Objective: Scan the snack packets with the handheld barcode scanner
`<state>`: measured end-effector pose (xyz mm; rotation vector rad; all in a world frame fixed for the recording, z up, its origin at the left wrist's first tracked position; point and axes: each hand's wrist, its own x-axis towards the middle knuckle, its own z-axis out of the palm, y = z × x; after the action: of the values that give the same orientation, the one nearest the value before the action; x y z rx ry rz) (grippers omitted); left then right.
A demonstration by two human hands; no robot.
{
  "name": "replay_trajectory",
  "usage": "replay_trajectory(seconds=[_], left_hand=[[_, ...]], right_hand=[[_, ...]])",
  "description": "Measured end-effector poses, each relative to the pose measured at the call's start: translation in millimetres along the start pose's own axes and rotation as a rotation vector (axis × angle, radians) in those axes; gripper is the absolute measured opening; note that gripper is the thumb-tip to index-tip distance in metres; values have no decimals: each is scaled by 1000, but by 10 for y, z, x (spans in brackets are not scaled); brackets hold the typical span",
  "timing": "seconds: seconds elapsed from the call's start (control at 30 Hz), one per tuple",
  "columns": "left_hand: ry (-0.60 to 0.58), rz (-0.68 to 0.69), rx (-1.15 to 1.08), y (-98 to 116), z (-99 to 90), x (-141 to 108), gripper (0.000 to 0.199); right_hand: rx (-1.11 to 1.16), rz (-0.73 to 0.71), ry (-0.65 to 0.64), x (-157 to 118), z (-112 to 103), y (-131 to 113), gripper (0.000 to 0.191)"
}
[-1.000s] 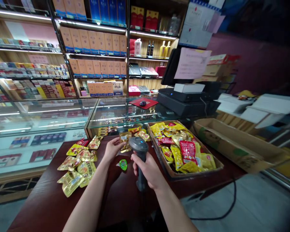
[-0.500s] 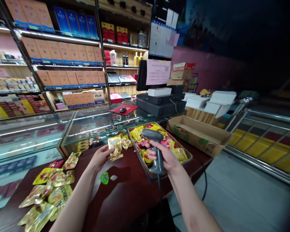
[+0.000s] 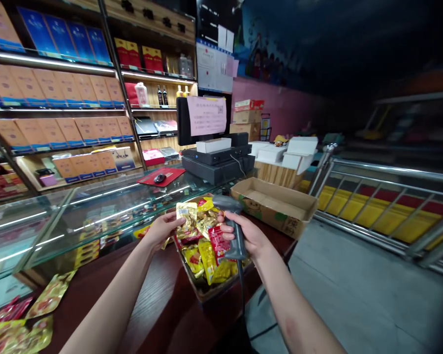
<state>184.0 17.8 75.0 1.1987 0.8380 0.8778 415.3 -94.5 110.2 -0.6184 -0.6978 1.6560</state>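
My left hand [image 3: 165, 229] pinches a gold snack packet [image 3: 186, 216] by its edge, with a barcode label turned up. Wrapped round the handle of a dark grey barcode scanner [image 3: 237, 241] is my right hand [image 3: 249, 235]. The scanner's head points left toward the held packet, a short gap apart. Beneath both hands sits a shallow cardboard tray [image 3: 202, 297] full of yellow, red and gold packets [image 3: 210, 255]. More gold packets [image 3: 51, 295] lie loose on the dark wooden counter [image 3: 153, 300] at the lower left.
An open cardboard box [image 3: 273, 199] stands behind the tray on the right. Farther back are a monitor [image 3: 183, 123] with a paper on it and a mouse [image 3: 160, 179] on a red mat. A glass display case [image 3: 96, 206] runs along the left; a metal railing [image 3: 384, 216] is at right.
The view has turned right. My left hand has carried the gold packet from over the bare counter to above the tray, closer to the scanner. My right hand still grips the scanner.
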Motion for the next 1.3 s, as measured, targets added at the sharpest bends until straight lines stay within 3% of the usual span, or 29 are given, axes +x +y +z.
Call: replay_trajectory(seconds=[0.17,0.37,0.53,0.73,0.83,0.97,1.3], left_hand=[[-73,7,48,53,329,341,52],[-98,27,117,201,550,654,53],[64,173,243,276,603,762,59],[38,187,226,318,497,660,59],[53,179,217,331,352,487,58],[85,176,181,291,11,124,56],[394,200,262,36,-1259,-1159,53]], right_hand=[[45,-29,30,37,-245,-208,13],[69,-32,22,208,-436,-368,14],[46,-21,4,389,-502,-377,17],[48,12,-20,427,-399,-312,16],[34,29,-29,399,-255,-218,14],[17,102,-74,355,34,13,12],[-85,237,-159,374,939,943,17]])
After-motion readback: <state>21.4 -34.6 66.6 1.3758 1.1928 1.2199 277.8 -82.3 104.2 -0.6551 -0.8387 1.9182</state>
